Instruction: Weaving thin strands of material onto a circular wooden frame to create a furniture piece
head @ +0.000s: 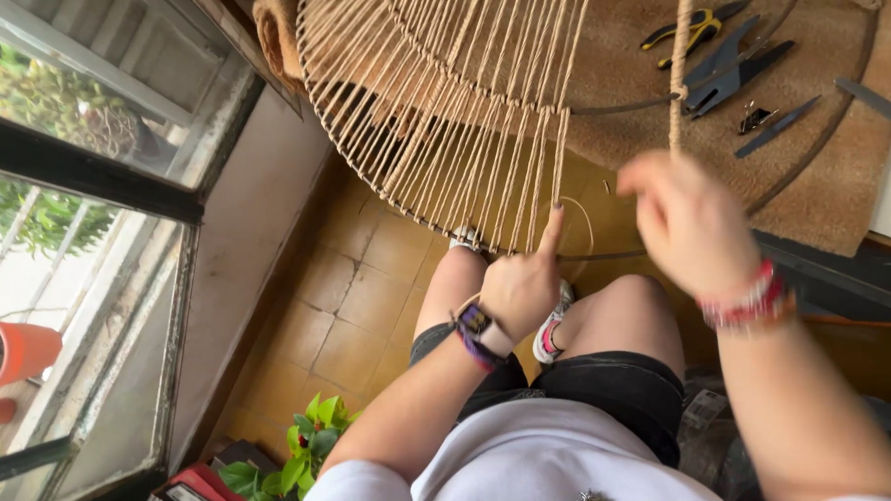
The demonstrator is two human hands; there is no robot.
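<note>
A round metal frame (817,139) strung with many tan cords (445,111) leans over a brown mat. My left hand (524,283) is fisted with the forefinger stretched up against the last cord at the frame's lower rim. A thin cord loop (587,218) curves beside that finger. My right hand (682,223) is raised and blurred, gripping a tan cord (680,74) that runs straight up to a knot on the frame's inner ring. A watch sits on my left wrist and red bracelets on my right.
Yellow-handled pliers (682,26), dark scissors (729,70), small clips (756,116) and flat metal pieces lie on the brown mat (835,195). A tiled floor (357,297), a window (83,232) at left and a green plant (306,445) are below.
</note>
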